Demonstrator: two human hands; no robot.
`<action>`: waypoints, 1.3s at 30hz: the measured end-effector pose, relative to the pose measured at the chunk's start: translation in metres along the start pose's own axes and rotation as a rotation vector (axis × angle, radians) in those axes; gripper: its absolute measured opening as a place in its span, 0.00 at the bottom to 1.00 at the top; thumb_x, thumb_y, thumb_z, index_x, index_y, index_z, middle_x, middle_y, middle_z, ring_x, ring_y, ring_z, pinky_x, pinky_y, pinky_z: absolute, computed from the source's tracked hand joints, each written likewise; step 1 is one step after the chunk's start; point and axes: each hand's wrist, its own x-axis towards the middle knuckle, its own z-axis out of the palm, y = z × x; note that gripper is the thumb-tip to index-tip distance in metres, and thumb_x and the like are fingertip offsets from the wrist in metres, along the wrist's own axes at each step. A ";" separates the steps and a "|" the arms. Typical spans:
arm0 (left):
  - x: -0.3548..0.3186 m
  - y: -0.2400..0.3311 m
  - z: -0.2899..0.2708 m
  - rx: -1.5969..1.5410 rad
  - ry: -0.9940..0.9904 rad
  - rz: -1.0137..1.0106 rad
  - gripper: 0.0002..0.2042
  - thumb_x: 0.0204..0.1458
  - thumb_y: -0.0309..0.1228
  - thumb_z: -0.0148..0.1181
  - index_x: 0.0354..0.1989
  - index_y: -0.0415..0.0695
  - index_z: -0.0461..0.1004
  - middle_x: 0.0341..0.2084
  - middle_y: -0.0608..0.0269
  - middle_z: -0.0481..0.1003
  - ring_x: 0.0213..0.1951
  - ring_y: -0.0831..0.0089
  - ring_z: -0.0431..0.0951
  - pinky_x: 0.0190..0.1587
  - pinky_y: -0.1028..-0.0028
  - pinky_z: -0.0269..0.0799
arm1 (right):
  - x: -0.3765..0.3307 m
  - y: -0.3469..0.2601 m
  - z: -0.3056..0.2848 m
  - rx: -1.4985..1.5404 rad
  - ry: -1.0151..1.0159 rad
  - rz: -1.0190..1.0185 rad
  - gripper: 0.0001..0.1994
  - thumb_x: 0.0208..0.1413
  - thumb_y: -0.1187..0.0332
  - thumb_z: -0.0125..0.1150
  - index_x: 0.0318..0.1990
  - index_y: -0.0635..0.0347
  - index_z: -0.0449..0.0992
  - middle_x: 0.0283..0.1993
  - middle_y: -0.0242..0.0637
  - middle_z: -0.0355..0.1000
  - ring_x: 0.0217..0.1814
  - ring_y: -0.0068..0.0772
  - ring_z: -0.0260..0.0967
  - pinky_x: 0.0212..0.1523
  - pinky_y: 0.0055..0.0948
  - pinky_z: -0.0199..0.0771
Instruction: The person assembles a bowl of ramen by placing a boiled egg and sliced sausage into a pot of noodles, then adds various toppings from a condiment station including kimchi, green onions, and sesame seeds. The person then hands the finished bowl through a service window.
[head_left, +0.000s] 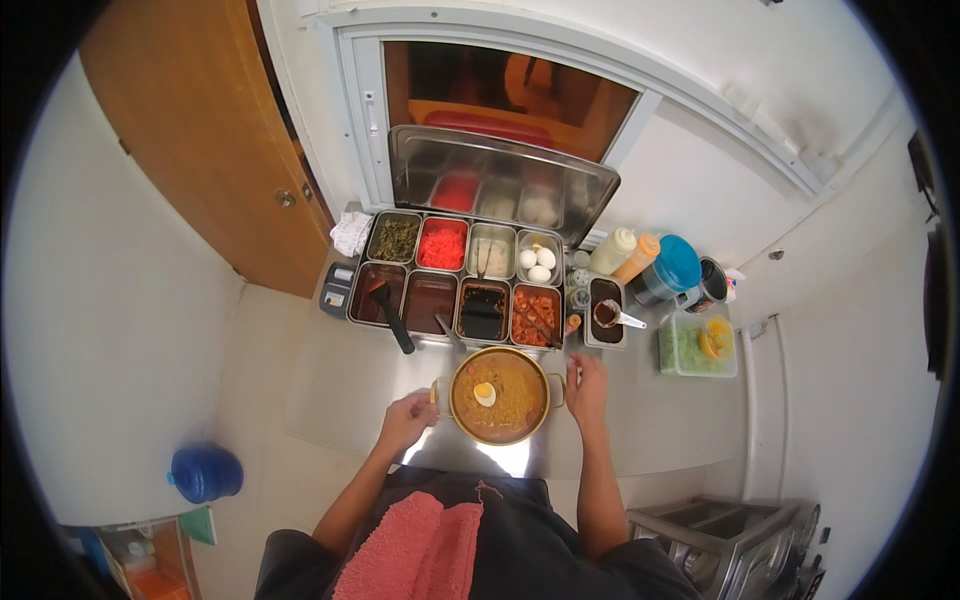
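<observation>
Serving stage — left hand (pixel 405 420) and right hand (pixel 586 388) each pinched a handle of the gold pot (pixel 499 396); lifting it demanded level, even hands.

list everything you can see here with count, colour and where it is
pot: 1, gold, counter centre, holds yellowish noodles
egg half: 1, white and yellow, in the pot
topping trays: 8, steel, behind the pot
steel lid: 1, raised behind the trays
whole eggs: 3, white, back right tray
squeeze bottles: 2, white and orange, right of the trays
green tub: 1, far right
blue jug: 1, on floor, left
pink towel: 1, at the waist
left hand: at left pot handle
right hand: at right pot handle
</observation>
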 end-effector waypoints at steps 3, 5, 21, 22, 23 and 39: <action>0.003 -0.005 -0.015 0.009 -0.051 -0.011 0.13 0.64 0.31 0.61 0.49 0.34 0.79 0.32 0.61 0.81 0.33 0.77 0.81 0.38 0.75 0.80 | 0.053 -0.026 0.016 -0.129 -0.037 -0.081 0.08 0.57 0.68 0.66 0.42 0.59 0.81 0.38 0.48 0.75 0.43 0.48 0.72 0.45 0.43 0.73; 0.004 -0.010 -0.027 0.032 -0.058 0.024 0.13 0.64 0.32 0.60 0.49 0.34 0.79 0.32 0.61 0.81 0.33 0.77 0.81 0.39 0.75 0.80 | 0.073 -0.037 0.028 -0.289 -0.177 -0.113 0.07 0.56 0.68 0.65 0.40 0.59 0.81 0.41 0.47 0.76 0.48 0.49 0.71 0.47 0.43 0.74; 0.018 -0.045 -0.051 -0.287 0.273 -0.004 0.10 0.66 0.31 0.58 0.44 0.37 0.79 0.27 0.62 0.78 0.25 0.77 0.78 0.29 0.76 0.80 | 0.101 -0.056 -0.003 -0.615 -0.624 -0.254 0.13 0.57 0.76 0.56 0.50 0.62 0.72 0.51 0.46 0.74 0.54 0.50 0.71 0.51 0.43 0.76; 0.018 -0.044 -0.051 -0.299 0.275 0.000 0.10 0.66 0.31 0.58 0.44 0.36 0.79 0.27 0.62 0.78 0.25 0.77 0.78 0.29 0.75 0.80 | 0.100 -0.054 0.005 -0.635 -0.629 -0.272 0.13 0.57 0.75 0.56 0.50 0.62 0.72 0.53 0.46 0.73 0.54 0.50 0.72 0.51 0.43 0.76; 0.018 -0.043 -0.051 -0.305 0.278 -0.003 0.10 0.66 0.31 0.58 0.43 0.36 0.79 0.27 0.62 0.78 0.25 0.77 0.77 0.29 0.75 0.80 | 0.100 -0.050 0.014 -0.629 -0.592 -0.285 0.13 0.57 0.74 0.56 0.50 0.61 0.72 0.53 0.46 0.72 0.53 0.49 0.71 0.50 0.43 0.76; 0.016 -0.039 -0.048 -0.267 0.315 -0.005 0.10 0.67 0.31 0.56 0.43 0.35 0.77 0.27 0.63 0.76 0.26 0.77 0.76 0.30 0.76 0.76 | 0.115 -0.022 0.068 -0.598 -0.311 -0.152 0.10 0.56 0.72 0.58 0.44 0.61 0.78 0.49 0.42 0.73 0.48 0.50 0.73 0.39 0.45 0.79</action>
